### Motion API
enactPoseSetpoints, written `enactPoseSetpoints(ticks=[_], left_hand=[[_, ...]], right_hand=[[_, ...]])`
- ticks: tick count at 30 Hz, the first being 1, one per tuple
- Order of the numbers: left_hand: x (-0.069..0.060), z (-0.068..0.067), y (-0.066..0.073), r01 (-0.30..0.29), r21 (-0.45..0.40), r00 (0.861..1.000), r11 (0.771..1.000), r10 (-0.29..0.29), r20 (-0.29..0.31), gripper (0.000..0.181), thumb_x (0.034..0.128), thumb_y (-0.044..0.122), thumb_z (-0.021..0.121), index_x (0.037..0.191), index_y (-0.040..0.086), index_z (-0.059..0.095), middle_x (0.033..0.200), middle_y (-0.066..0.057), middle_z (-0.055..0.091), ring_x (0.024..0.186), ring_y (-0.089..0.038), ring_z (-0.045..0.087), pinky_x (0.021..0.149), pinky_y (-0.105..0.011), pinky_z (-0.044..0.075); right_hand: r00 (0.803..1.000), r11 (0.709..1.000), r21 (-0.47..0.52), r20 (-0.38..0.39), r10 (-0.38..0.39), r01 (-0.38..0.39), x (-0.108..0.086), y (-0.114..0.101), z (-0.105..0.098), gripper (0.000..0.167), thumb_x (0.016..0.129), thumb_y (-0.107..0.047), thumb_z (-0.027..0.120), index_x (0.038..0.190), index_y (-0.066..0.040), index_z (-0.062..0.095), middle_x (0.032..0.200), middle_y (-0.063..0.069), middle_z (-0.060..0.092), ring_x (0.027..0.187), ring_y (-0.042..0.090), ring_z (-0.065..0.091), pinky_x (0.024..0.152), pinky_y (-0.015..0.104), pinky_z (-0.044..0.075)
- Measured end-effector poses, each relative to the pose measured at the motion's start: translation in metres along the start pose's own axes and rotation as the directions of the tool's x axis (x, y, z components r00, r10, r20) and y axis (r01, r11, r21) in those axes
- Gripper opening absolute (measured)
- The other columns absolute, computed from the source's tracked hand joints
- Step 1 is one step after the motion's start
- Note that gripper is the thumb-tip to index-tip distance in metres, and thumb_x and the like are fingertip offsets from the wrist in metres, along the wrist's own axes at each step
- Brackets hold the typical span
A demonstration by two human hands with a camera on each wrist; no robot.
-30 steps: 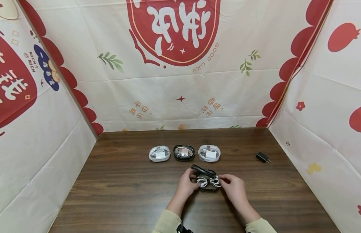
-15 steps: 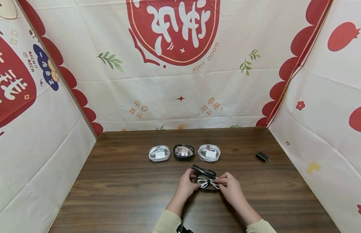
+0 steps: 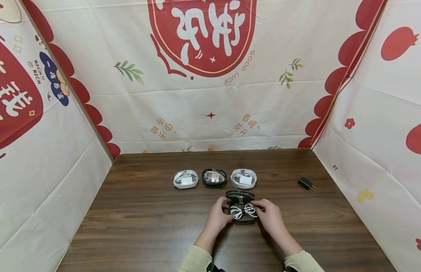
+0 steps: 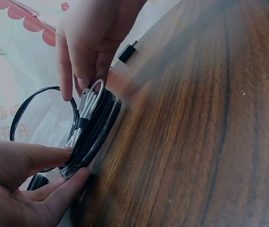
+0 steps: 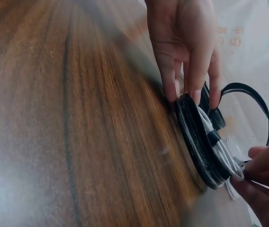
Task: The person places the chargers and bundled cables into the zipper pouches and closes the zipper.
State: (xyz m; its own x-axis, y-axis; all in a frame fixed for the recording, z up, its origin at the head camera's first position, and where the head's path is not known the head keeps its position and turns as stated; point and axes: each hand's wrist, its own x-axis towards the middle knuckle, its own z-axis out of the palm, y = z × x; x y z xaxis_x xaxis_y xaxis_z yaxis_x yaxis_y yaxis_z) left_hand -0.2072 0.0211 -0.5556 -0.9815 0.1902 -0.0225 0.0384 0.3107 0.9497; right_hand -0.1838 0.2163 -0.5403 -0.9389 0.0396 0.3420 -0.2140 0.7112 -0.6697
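Observation:
A small oval zip case (image 3: 242,220) with black edges and clear walls lies on the table, its lid (image 3: 240,196) raised at the back. Inside sits a white cable (image 3: 242,212), bundled in a bow shape with a black tie round its middle. My left hand (image 3: 218,214) grips the case's left side, thumb at the front rim and fingers behind. At the right end, my right hand (image 3: 269,217) pinches the cable's loops with thumb and fingertips, as the right wrist view shows the cable (image 5: 224,156) against those fingers (image 5: 262,165).
Three similar oval cases stand in a row behind: one white (image 3: 186,180), one black (image 3: 214,178), one white (image 3: 244,179), each with contents inside. A black plug adapter (image 3: 306,183) lies at the right of the wooden table (image 3: 145,226). Printed cloth walls enclose the back and sides.
My right hand reached in over the cable, then drew back to the case's right end. The cable's loops spread there, and the lid swung back from its slant. My left hand stayed put.

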Motion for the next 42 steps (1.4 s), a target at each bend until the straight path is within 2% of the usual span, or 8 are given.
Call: enactPoseSetpoints(ticks=[11,18,23,26,31,33,36,42], left_hand=[[0.001,0.000,0.000,-0.003,0.072,1.000,0.997,0.003,0.010,0.056,0.0711,-0.010,0.080,0.122,0.003,0.058,0.103,-0.013,0.064,0.096,-0.025,0.061,0.057,-0.023,0.053],[0.001,-0.002,-0.001,-0.031,0.108,0.999,0.994,0.029,0.015,0.056,0.0705,-0.009,0.081,0.121,0.002,0.059,0.102,-0.013,0.065,0.097,-0.027,0.060,0.059,-0.022,0.052],[0.002,-0.003,-0.001,-0.043,0.129,0.999,0.991,0.042,0.011,0.055,0.0703,-0.009,0.081,0.120,0.003,0.060,0.103,-0.013,0.065,0.098,-0.027,0.060,0.067,-0.024,0.052],[0.001,-0.003,-0.001,-0.036,0.095,0.999,0.995,0.035,0.012,0.055,0.0704,-0.011,0.079,0.120,0.003,0.061,0.104,-0.014,0.064,0.098,-0.028,0.060,0.064,-0.024,0.053],[0.001,-0.002,-0.004,-0.039,0.030,0.999,0.999,0.039,0.006,0.054,0.0698,-0.014,0.077,0.119,0.000,0.061,0.105,-0.018,0.064,0.097,-0.030,0.060,0.056,-0.022,0.053],[0.001,-0.003,-0.004,-0.048,0.033,0.999,0.998,0.048,0.003,0.054,0.0698,-0.014,0.077,0.119,-0.001,0.061,0.104,-0.018,0.064,0.098,-0.031,0.060,0.057,-0.022,0.053],[0.001,-0.004,-0.003,-0.054,0.054,0.999,0.997,0.054,0.001,0.053,0.0703,-0.013,0.077,0.120,0.000,0.062,0.105,-0.017,0.065,0.100,-0.031,0.060,0.061,-0.022,0.053],[0.001,-0.003,-0.003,-0.051,0.108,0.999,0.993,0.051,0.001,0.052,0.0710,-0.010,0.078,0.119,0.003,0.063,0.106,-0.014,0.065,0.103,-0.029,0.059,0.073,-0.027,0.052]], right_hand=[[0.979,0.990,0.018,0.148,0.138,-0.142,0.008,0.003,0.003,0.012,0.081,0.000,0.074,0.092,-0.004,0.076,0.085,0.004,0.073,0.083,0.017,0.066,0.072,0.032,0.052],[0.980,0.991,0.002,0.151,0.130,-0.132,0.012,-0.001,0.008,0.007,0.076,0.002,0.074,0.082,-0.003,0.074,0.072,0.001,0.069,0.067,0.012,0.062,0.063,0.028,0.048],[0.973,0.992,-0.022,0.193,0.123,-0.121,0.014,0.001,0.007,0.008,0.077,0.001,0.074,0.083,-0.004,0.075,0.076,0.002,0.071,0.072,0.016,0.064,0.067,0.032,0.050],[0.949,0.994,-0.002,0.296,0.109,-0.114,0.015,0.005,-0.002,0.013,0.079,0.000,0.073,0.091,-0.003,0.075,0.086,0.005,0.072,0.080,0.018,0.064,0.070,0.033,0.051],[0.858,0.982,0.172,0.513,-0.025,-0.074,0.015,0.018,-0.018,0.038,0.076,0.005,0.071,0.112,0.011,0.065,0.104,0.019,0.068,0.087,0.025,0.066,0.070,0.027,0.053],[0.840,0.976,0.210,0.539,-0.064,-0.060,0.015,0.021,-0.020,0.041,0.075,0.008,0.071,0.115,0.013,0.062,0.108,0.023,0.066,0.089,0.029,0.066,0.072,0.027,0.054],[0.844,0.976,0.216,0.529,-0.081,-0.041,0.015,0.024,-0.021,0.038,0.076,0.011,0.070,0.114,0.013,0.063,0.110,0.026,0.064,0.092,0.031,0.067,0.074,0.029,0.055],[0.897,0.980,0.180,0.414,-0.152,0.083,0.016,0.029,-0.019,0.019,0.075,0.006,0.076,0.094,0.004,0.073,0.096,0.010,0.067,0.084,0.018,0.066,0.071,0.027,0.054]])
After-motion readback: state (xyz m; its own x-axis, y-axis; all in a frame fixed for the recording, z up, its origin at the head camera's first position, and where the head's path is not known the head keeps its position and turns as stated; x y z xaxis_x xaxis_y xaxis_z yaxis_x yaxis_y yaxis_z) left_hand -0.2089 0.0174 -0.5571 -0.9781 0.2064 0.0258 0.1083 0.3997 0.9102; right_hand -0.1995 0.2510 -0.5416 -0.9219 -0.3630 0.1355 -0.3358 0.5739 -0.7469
